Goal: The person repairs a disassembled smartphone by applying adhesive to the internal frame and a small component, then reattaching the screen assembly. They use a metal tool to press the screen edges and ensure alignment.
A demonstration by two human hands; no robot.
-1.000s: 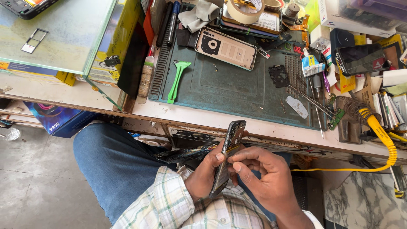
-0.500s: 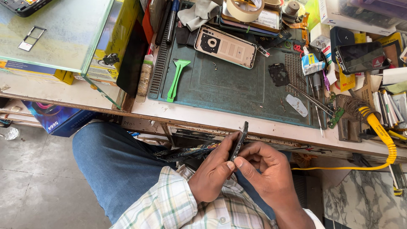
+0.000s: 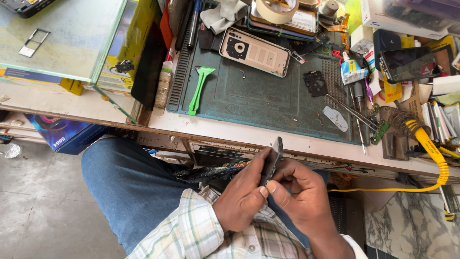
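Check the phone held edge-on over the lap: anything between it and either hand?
Nothing visible. The left hand and right hand both grip the dark phone directly, thumbs meeting at its lower edge. It is held edge-on over the lap, just below the workbench edge, apart from it.

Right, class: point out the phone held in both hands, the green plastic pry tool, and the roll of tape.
phone (image 3: 271, 165), head view, on its dark edge between the hands.
green pry tool (image 3: 199, 90), head view, middle of its handle.
roll of tape (image 3: 277, 9), head view, on its tan outer band.
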